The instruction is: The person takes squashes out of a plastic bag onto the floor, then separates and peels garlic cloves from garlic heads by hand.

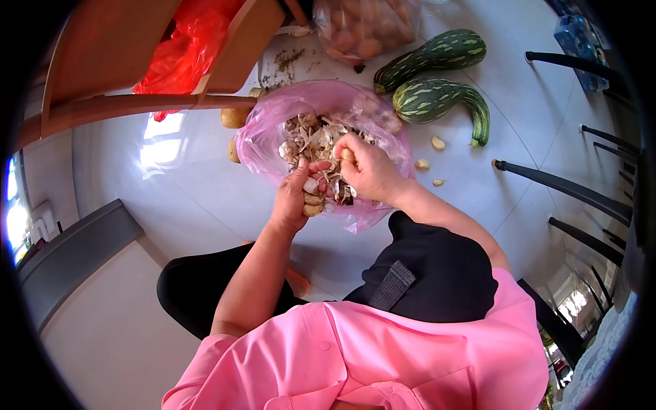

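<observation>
Both my hands are over an open pink plastic bag (256, 140) on the floor, full of garlic heads and loose papery skins (318, 140). My left hand (295, 195) is closed around several garlic cloves (313, 203), which show at its fingers. Between the thumb and fingers of my right hand (372, 171) a single garlic clove (348, 155) is pinched, partly covered by the fingertips. Three pale garlic cloves (438, 143) lie apart on the floor right of the bag. A whole garlic head (288, 150) sits inside the bag, near my left thumb.
Two striped green squashes (437, 99) lie beyond the bag, by a clear bag of round brown items (367, 27). Potatoes (234, 117) touch the left side. A wooden chair (116, 106) with a red bag (188, 51) stands left; black furniture legs (560, 191) reach in from the right.
</observation>
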{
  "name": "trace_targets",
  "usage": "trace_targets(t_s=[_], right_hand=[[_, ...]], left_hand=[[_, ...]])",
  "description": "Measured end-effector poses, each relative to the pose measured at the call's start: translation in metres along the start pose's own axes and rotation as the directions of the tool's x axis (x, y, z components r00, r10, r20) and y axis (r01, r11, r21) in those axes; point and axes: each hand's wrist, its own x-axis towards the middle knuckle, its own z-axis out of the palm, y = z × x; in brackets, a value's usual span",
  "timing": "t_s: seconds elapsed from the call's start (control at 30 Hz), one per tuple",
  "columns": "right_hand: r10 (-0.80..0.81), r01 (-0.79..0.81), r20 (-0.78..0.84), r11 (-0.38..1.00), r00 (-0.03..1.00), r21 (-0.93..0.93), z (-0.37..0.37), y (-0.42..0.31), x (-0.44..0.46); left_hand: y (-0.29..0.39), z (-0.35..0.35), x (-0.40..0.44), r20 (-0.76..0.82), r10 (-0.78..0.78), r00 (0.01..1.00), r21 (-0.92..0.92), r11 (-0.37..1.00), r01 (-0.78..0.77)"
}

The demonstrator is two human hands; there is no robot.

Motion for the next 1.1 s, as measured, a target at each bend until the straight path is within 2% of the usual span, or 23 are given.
trace_targets(t_s=[0.03,0.1,0.13,0.17,0.2,0.27,0.3,0.37,0.43,0.47,0.5,0.53,0.6,0.67,0.7,0.77,0.8,0.83,0.87,0.9,0.97,1.1], right_hand=[[0.0,0.0,0.0,1.0,1.0,0.0,-0.003,0.0,0.0],[0.057,-0.08,0.218,0.992,0.974,0.096,-0.009,-0.002,0.0],[0.059,-0.081,0.216,0.992,0.975,0.096,-0.01,-0.005,0.0],[-0.071,0.064,0.248,0.997,0.966,0.038,-0.009,-0.01,-0.001],[-0.197,0.21,0.288,0.978,0.937,-0.015,-0.007,-0.013,-0.001],[-0.212,0.235,0.27,0.971,0.939,-0.054,0.001,-0.009,-0.004],[-0.174,0.197,0.255,0.978,0.951,-0.068,0.003,-0.008,-0.005],[-0.135,0.159,0.243,0.984,0.961,-0.078,0.007,-0.006,-0.004],[0.105,-0.149,0.281,0.979,0.954,0.139,0.009,-0.003,-0.004],[0.105,-0.149,0.281,0.979,0.954,0.139,0.01,0.0,-0.004],[0.104,-0.212,0.29,0.904,0.951,0.371,0.012,0.004,-0.003],[0.102,-0.265,0.298,0.771,0.949,0.579,0.013,0.008,-0.001],[0.123,-0.316,0.34,0.733,0.932,0.602,0.01,0.009,-0.002],[0.214,-0.436,0.381,0.503,0.899,0.747,0.008,0.002,-0.003],[0.214,-0.436,0.381,0.503,0.899,0.747,0.011,0.01,-0.003],[0.165,-0.303,0.304,0.817,0.938,0.491,0.021,0.033,-0.001],[0.165,-0.303,0.304,0.817,0.938,0.491,0.017,0.027,0.001],[0.226,-0.27,0.244,0.948,0.943,0.166,0.01,0.014,0.004],[0.261,-0.23,0.166,0.955,0.951,-0.184,0.006,0.008,0.005],[0.261,-0.23,0.167,0.955,0.951,-0.185,0.006,0.008,0.004],[-0.031,0.031,0.002,0.971,1.0,-0.237,0.005,0.009,0.001],[-0.072,0.072,0.002,0.993,0.997,-0.09,0.002,-0.003,0.001]], left_hand=[[0.0,0.0,0.0,-0.004,-0.007,1.0,-0.012,1.0,0.007],[0.002,0.005,-0.001,-0.004,-0.017,1.0,-0.023,1.0,0.017],[0.005,0.014,-0.003,-0.09,-0.028,0.996,-0.031,0.999,0.026],[0.006,0.018,-0.003,-0.175,-0.039,0.984,-0.04,0.999,0.033],[0.002,0.008,0.0,-0.175,-0.039,0.984,-0.04,0.999,0.033],[-0.011,-0.019,0.009,0.081,-0.01,0.997,-0.016,1.0,0.011],[-0.007,-0.01,0.006,0.08,-0.01,0.997,-0.016,1.0,0.011],[0.005,0.016,-0.005,-0.138,-0.014,0.99,0.034,0.999,0.018],[0.003,0.013,-0.004,-0.079,0.021,0.997,0.076,0.997,-0.015],[0.002,0.012,-0.003,-0.018,0.054,0.998,0.117,0.992,-0.052],[0.001,0.01,-0.003,-0.018,0.054,0.998,0.116,0.992,-0.052],[0.0,0.009,-0.002,0.029,0.109,0.994,0.119,0.987,-0.112],[-0.003,0.005,0.001,0.079,0.161,0.984,0.119,0.978,-0.17],[-0.005,0.0,0.004,0.026,0.172,0.985,0.182,0.968,-0.173],[-0.004,-0.001,0.003,0.026,0.171,0.985,0.182,0.968,-0.173],[-0.004,-0.002,0.003,-0.004,0.141,0.99,0.125,0.982,-0.14],[-0.003,-0.003,0.003,-0.004,0.141,0.99,0.125,0.982,-0.139],[-0.003,-0.003,0.003,-0.02,0.113,0.993,0.033,0.993,-0.113],[-0.002,-0.004,0.003,-0.034,0.085,0.996,-0.06,0.994,-0.087],[-0.001,-0.005,0.003,-0.035,0.085,0.996,-0.061,0.994,-0.087],[0.0,-0.007,0.004,-0.078,0.05,0.996,-0.144,0.988,-0.061],[-0.006,-0.013,0.007,-0.072,0.038,0.997,-0.169,0.984,-0.049]])
